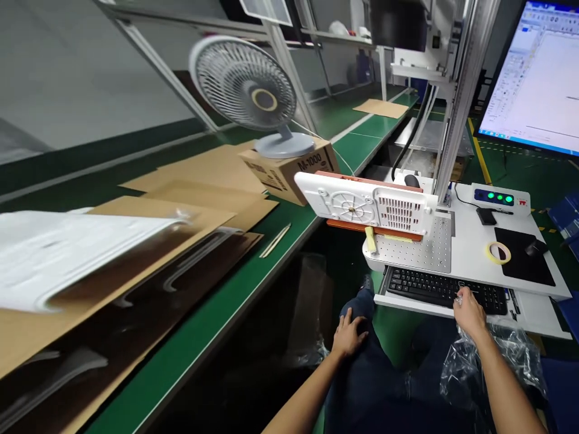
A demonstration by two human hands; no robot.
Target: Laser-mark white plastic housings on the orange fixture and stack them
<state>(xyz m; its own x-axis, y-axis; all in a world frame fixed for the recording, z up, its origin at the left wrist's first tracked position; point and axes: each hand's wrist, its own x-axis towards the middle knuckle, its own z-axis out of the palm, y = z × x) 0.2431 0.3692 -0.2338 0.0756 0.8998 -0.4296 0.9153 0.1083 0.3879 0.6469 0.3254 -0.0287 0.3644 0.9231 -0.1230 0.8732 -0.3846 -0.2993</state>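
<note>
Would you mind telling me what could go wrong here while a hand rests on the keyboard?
The white plastic panel overhangs the perforated plate toward the bench edge, so a nudge might tip it off. The right hand rests on the keyboard and may press a key unintentionally. Loose plastic wrap lies beside that forearm and could snag; the left hand rests on the knee.

Blurred white sheets (67,253) at left; monitor (538,78) cut off.

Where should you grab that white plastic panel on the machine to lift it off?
Probably by its two short ends, one hand per side. The white plastic panel is long, flat and lies level on the orange fixture, with its left end overhanging. The post behind blocks the back, so come from the front and sides.
</note>
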